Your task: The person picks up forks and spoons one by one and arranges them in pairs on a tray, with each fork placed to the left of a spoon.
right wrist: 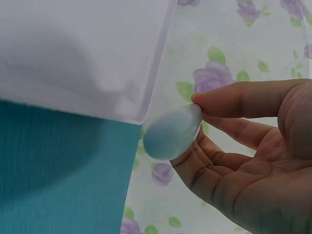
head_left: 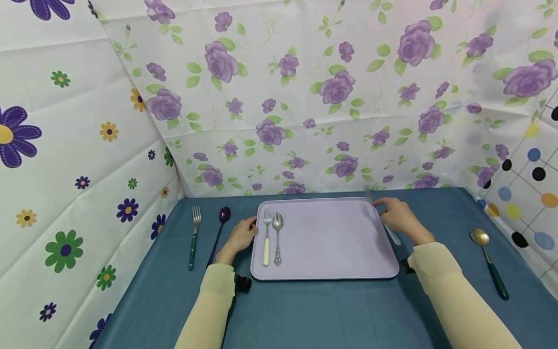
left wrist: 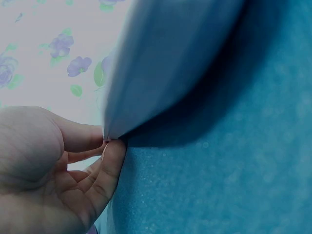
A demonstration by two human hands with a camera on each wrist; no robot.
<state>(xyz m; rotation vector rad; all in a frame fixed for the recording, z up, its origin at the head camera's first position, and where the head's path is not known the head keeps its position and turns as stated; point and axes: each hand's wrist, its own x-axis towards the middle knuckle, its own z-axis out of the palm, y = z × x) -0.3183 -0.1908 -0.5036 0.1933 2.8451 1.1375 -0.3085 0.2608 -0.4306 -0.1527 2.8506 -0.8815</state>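
Observation:
A lilac tray [head_left: 327, 237] lies in front of me, carrying a fork with a cream handle [head_left: 266, 249] and an ornate silver spoon [head_left: 277, 240] side by side near its left edge. My left hand [head_left: 240, 236] pinches the tray's left rim between thumb and fingers, which the left wrist view shows up close. Beside the tray's right edge, my right hand [head_left: 398, 220] pinches a fork with a pale handle [head_left: 394, 236]. Its rounded handle end [right wrist: 173, 132] points toward the right wrist camera, and its tines show faintly beyond the fingers.
Left of the tray lie a green-handled fork [head_left: 193, 242] and a dark purple spoon [head_left: 220, 228]. On the far right rests a gold spoon with a green handle [head_left: 491, 266]. A blue-green cloth [head_left: 322, 310] covers the table, and a flowered curtain [head_left: 270, 160] hangs behind.

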